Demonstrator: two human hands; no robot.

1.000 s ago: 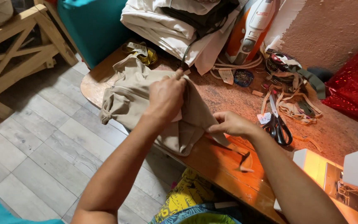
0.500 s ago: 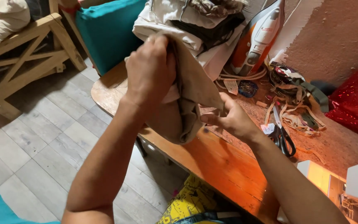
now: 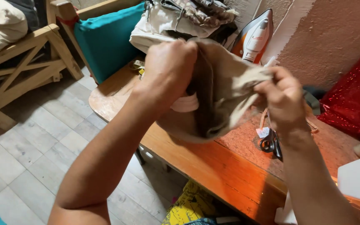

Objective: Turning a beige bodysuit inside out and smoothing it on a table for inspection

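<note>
Since the earlier frames the beige garment (image 3: pixel 221 96) has come up off the wooden table (image 3: pixel 213 166) and now hangs in the air between both hands, above the table's front half; the view has also swung closer in. Left hand (image 3: pixel 169 68) clenched tight on the garment's upper left fold, knuckles up. Right hand (image 3: pixel 282 98) pinching the right edge, fingers closed on the cloth. Garment bunched, sagging in the middle, a pale inner lining showing near the left wrist.

Surface: orange-brown wood, long front edge running diagonally from upper left to lower right, rounded corner at far left. Black-handled scissors (image 3: pixel 271 143) lie on the table just under the right wrist, next to some tan strapping. White-and-orange iron (image 3: pixel 255 37) stands upright at the back against the rough pinkish wall (image 3: pixel 330 37). Pile of folded clothes (image 3: pixel 180 21) at the back left of the table. Red shiny bag (image 3: pixel 353 104) at right.

Room: grey plank floor (image 3: pixel 34 141) open to the left of the table. Teal cushion (image 3: pixel 105 37) leans at the table's far end, wooden chair frame (image 3: pixel 26 66) beyond it. Yellow patterned cloth (image 3: pixel 188 206) on the floor below the table edge.
</note>
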